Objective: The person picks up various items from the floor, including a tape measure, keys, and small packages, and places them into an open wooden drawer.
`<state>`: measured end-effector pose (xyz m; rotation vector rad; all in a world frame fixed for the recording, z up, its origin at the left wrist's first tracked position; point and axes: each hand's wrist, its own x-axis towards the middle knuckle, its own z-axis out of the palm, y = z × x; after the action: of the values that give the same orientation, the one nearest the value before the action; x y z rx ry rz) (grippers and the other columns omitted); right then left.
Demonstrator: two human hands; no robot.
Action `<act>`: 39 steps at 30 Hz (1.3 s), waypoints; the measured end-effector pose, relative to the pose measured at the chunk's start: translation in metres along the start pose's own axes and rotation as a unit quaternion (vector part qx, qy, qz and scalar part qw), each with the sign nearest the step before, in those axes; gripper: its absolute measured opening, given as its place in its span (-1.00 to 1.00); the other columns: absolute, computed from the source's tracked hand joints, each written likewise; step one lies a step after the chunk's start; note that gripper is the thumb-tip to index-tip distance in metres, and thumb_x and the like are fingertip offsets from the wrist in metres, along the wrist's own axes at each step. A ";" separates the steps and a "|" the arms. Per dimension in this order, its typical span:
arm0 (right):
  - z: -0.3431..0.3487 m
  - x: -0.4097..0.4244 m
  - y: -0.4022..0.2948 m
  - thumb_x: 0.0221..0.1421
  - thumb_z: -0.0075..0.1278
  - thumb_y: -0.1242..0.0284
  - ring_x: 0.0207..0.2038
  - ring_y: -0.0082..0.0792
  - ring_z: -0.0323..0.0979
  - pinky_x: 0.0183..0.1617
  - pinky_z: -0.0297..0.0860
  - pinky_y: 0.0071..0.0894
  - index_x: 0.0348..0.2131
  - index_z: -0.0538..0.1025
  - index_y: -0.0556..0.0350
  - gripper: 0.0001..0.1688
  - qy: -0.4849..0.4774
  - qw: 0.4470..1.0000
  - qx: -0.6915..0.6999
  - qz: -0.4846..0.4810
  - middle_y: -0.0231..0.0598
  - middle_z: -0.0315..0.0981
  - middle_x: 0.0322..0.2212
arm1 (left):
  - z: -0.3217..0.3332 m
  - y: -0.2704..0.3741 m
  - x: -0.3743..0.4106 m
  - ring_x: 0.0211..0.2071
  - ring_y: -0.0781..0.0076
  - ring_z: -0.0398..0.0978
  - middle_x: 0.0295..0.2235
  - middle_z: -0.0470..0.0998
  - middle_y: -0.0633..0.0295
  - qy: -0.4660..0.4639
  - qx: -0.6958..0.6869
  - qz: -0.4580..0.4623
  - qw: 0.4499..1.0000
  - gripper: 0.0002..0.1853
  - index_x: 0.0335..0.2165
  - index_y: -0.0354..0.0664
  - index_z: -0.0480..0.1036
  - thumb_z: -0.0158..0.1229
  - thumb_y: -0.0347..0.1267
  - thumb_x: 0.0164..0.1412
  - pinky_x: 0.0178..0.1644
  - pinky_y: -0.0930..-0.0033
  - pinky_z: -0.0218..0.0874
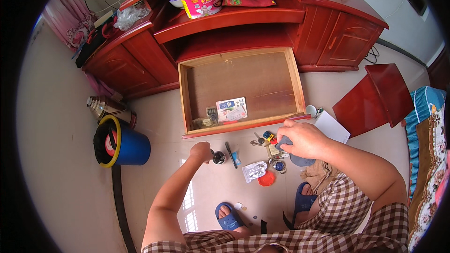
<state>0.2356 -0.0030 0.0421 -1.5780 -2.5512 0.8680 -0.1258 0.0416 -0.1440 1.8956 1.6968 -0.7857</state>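
Observation:
My left hand [201, 152] is curled beside a small round container [218, 157] full of dark items. What its fingertips hold, if anything, is hard to make out. My right hand [302, 140] grips a grey-blue cloth [285, 142], part of which hangs down below the hand. In front of both hands a wooden drawer [242, 73] is pulled out of a red cabinet. A printed card pack [232, 109] and small items in clear plastic [205, 123] lie in its near left corner. Between my hands are a black pen [231, 155], a silver pouch [254, 171] and a red scalloped lid [266, 178].
A key [259, 138], a toy car [269, 137] and a watch [279, 166] lie on the floor. A blue bin [135, 147] and a thermos [109, 107] stand left. A white box [331, 128] and a red wooden stool [369, 102] are right. Coins [255, 217] lie near my slippers.

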 end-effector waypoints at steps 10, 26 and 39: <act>0.001 -0.001 0.001 0.03 0.17 0.38 -0.20 -0.09 0.54 -0.10 0.45 -0.10 -0.29 0.54 -0.02 -0.80 -0.005 1.000 0.003 0.001 -0.21 0.46 -0.23 | -0.010 0.014 -0.012 -0.13 0.04 0.60 -0.24 0.64 -0.04 0.079 -0.057 0.008 0.995 -0.73 -0.30 -0.22 0.62 0.19 -0.36 -0.01 -0.08 0.12 0.45; 0.005 0.000 -0.001 0.00 0.18 0.39 -0.20 -0.11 0.54 -0.11 0.45 -0.09 -0.30 0.55 -0.04 -0.80 -0.005 1.000 0.002 -0.004 -0.23 0.46 -0.24 | 0.041 0.023 0.033 -0.18 0.00 0.61 -0.26 0.63 -0.10 0.055 -0.144 0.012 0.988 -0.63 -0.26 -0.35 0.52 0.24 -0.28 -0.02 -0.09 0.11 0.45; 0.005 -0.001 0.004 0.01 0.17 0.38 -0.19 -0.09 0.53 -0.10 0.44 -0.07 -0.30 0.53 -0.02 -0.80 -0.011 1.000 0.003 -0.001 -0.22 0.46 -0.22 | 0.027 0.046 0.011 -0.18 -0.01 0.59 -0.27 0.63 -0.01 0.103 -0.103 0.038 0.989 -0.73 -0.28 -0.16 0.54 0.22 -0.26 0.05 -0.10 0.04 0.42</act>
<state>0.2381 -0.0050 0.0366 -1.5732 -2.5607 0.8968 -0.0827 0.0255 -0.1724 1.9368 1.7396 -0.3773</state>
